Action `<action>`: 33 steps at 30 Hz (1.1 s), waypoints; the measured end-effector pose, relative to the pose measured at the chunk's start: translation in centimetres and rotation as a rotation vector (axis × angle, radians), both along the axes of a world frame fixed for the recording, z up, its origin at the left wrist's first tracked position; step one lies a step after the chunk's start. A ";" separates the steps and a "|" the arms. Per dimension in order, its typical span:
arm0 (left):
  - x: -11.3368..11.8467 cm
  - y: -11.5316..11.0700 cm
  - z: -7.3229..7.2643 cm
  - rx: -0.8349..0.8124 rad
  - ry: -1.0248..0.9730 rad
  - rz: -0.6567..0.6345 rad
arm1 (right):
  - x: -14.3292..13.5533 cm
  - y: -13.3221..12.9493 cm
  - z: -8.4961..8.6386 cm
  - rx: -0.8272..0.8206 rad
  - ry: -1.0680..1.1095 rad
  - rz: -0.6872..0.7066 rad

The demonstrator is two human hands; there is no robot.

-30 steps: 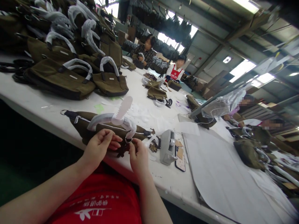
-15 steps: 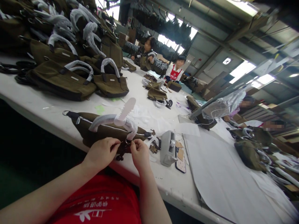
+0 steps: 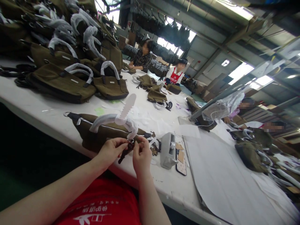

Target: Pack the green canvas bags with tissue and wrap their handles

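Observation:
An olive handbag (image 3: 93, 137) with a silver zip stands at the table edge before me. Its handle (image 3: 105, 120) is wrapped in whitish covering, and a pale toothed strip (image 3: 126, 109) sticks up from it. A dark brown charm (image 3: 126, 153) hangs by a metal ring at the base of the handle. My left hand (image 3: 114, 150) pinches the upper part of this charm near the ring. My right hand (image 3: 142, 153) is closed at the charm's other side, its thumb and fingertips close together; what lies between them is too small to make out.
Right of the bag are leopard-patterned pieces (image 3: 154, 150), a grey tape dispenser (image 3: 167, 153) and a phone (image 3: 181, 168) with brown scraps on it. Finished-looking bags (image 3: 63, 82) pile up at left. White sheets (image 3: 225, 175) cover the right side. Several people work farther off.
My left hand has moved right, up to the ring. The dark charm now hangs slanting below the fingers. A co-worker at the back has lowered a bag onto the table.

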State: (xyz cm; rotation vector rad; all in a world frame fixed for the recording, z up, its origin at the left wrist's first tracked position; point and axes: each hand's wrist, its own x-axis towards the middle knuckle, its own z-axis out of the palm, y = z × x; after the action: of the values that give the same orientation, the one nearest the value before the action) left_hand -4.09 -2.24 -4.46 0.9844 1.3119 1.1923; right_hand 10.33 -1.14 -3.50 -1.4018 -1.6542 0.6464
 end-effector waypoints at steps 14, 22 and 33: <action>-0.5 -1.1 -0.8 0.171 0.333 -0.045 | -0.4 1.0 0.9 -0.107 0.093 0.166; -0.6 -1.5 0.3 0.527 0.630 0.097 | -0.8 0.4 0.5 -0.087 0.211 0.240; -1.5 0.2 2.3 0.221 0.266 0.020 | 1.5 -0.5 0.8 -0.303 0.683 0.403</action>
State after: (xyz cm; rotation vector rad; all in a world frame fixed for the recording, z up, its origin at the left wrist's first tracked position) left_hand -5.63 -2.07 -2.20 1.3289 1.4187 1.2736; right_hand 11.84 -1.60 -2.69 -0.8773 -1.3052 1.4716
